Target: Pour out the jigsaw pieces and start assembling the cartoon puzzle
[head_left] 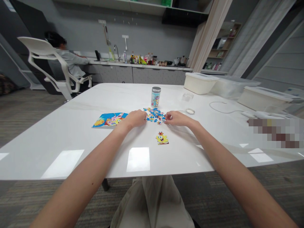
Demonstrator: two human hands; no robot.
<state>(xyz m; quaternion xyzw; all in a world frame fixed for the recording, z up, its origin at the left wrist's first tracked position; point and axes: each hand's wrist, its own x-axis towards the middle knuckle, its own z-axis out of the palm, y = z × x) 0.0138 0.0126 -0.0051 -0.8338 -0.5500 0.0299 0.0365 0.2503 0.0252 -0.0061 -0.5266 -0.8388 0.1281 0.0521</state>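
Observation:
Loose jigsaw puzzle pieces (155,114), mostly blue with some yellow and pink, lie in a pile on the white table. My left hand (136,118) is at the pile's left edge, its fingers curled and their tips mostly hidden. On the opposite side, my right hand (176,118) pinches a small pale-edged puzzle piece (171,117) beside the pile. Closer to me lies a joined puzzle section (162,138) with a yellow cartoon face. A colourful picture sheet (109,119) rests left of my left hand, partly behind it. Behind the pile stands a printed can (155,97) with a silver lid.
Right of the can are a round lid (190,111) and a clear plastic piece (187,96). Cream storage boxes (200,83) and a white cable (219,109) occupy the right side. A person (73,61) sits at the back left near the kitchen counter (142,66).

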